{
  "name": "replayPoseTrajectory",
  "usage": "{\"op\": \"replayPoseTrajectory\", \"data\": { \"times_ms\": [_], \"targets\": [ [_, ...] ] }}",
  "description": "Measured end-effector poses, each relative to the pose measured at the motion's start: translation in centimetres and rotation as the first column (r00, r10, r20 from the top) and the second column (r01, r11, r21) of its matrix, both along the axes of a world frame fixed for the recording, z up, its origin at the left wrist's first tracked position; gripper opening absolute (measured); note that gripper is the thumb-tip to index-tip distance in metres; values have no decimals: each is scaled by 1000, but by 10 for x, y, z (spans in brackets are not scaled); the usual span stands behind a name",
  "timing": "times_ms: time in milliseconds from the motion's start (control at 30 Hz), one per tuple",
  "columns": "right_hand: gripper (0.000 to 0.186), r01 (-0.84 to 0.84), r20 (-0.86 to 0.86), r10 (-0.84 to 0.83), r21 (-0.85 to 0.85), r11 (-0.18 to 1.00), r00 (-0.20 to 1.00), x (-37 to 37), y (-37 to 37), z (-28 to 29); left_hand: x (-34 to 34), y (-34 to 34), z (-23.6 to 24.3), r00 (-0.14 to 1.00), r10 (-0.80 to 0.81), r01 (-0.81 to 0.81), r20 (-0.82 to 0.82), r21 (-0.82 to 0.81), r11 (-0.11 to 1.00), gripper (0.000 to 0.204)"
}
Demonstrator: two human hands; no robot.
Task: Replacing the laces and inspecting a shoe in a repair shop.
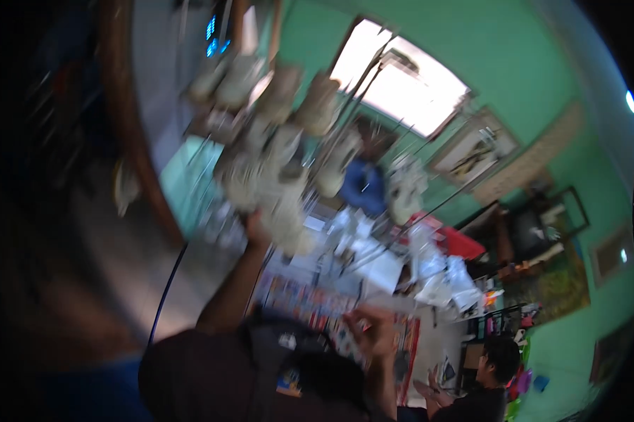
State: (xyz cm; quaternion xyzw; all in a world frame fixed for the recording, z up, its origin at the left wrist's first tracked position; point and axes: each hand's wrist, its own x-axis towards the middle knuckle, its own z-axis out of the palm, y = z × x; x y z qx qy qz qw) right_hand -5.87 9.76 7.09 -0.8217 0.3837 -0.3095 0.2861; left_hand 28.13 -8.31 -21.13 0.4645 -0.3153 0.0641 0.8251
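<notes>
Several cream and beige sneakers point(320, 105) hang in rows in front of me, blurred by motion. My left hand point(256, 228) is raised against a pale cream shoe point(285, 211) at the lower end of the rows. It touches or nearly touches this shoe, and its fingers are partly hidden and smeared. Lower and further right, my right hand point(375, 329) is lifted before my body with its fingers bent. Blur hides whether anything small sits between them. A blue item point(363, 186) hangs beside the shoes.
Clear plastic bags point(429, 264) and white papers or boxes cover a surface beyond the shoes. A patterned mat point(292, 295) lies below. Another person point(489, 380) is at lower right, hands raised. Thin rods cross near a bright window point(401, 77); a wooden post point(137, 126) stands left.
</notes>
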Motion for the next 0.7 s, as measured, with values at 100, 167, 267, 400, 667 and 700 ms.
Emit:
{"op": "replayPoseTrajectory", "data": {
  "times_ms": [100,167,267,400,667,700],
  "targets": [
    [24,-159,176,286,-517,841,942,-14,-29,-7,-20,21,148,736,-524,295,-429,-493,819,45],
    [28,-5,78,18,-163,987,997,-24,-15,0,-13,45,185,617,-665,298,-421,-657,692,58],
    [30,140,-114,-105,365,920,988,-40,-5,8,3,53,155,775,-506,205,-378,-607,768,64],
    [32,-322,146,390,-344,882,909,-61,-39,19,-7,80,175,876,-376,142,-304,-582,801,72],
    [30,-200,147,142,533,822,979,-120,-46,22,20,126,183,977,-98,13,-189,-405,914,78],
    [30,-220,150,165,526,822,975,-115,-56,22,39,135,174,960,-198,89,-197,-457,885,78]
  ]
}}
